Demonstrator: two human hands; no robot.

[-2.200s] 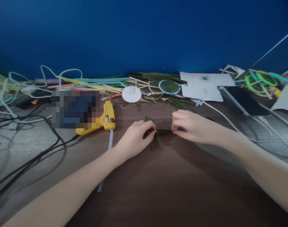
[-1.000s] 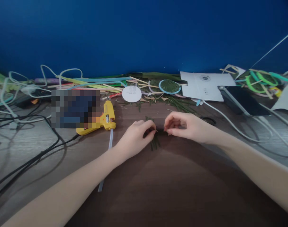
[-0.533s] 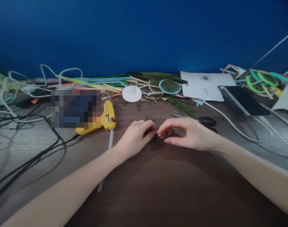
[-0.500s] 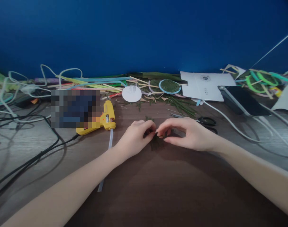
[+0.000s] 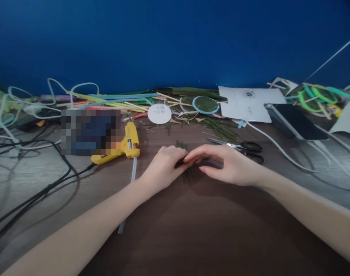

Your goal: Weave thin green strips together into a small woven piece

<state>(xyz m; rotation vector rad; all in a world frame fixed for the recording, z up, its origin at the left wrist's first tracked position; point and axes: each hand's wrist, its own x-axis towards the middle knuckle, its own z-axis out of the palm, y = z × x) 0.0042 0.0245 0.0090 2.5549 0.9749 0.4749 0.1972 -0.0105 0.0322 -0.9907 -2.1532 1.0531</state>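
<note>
Left hand (image 5: 167, 165): covering green strips (image 5: 181, 145), grip unclear. Right hand (image 5: 231, 165): overlapping it, thumb standing apart, grasping nothing visible. Risk: crowding fingers possibly nudging strips askew.

Dim light, soft shadows across the tabletop (image 5: 215, 230), blurry edges

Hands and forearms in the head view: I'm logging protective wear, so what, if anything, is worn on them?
The left hand and right hand are bare, without gloves. The left forearm and right forearm show no sleeve, watch or bracelet.
</note>
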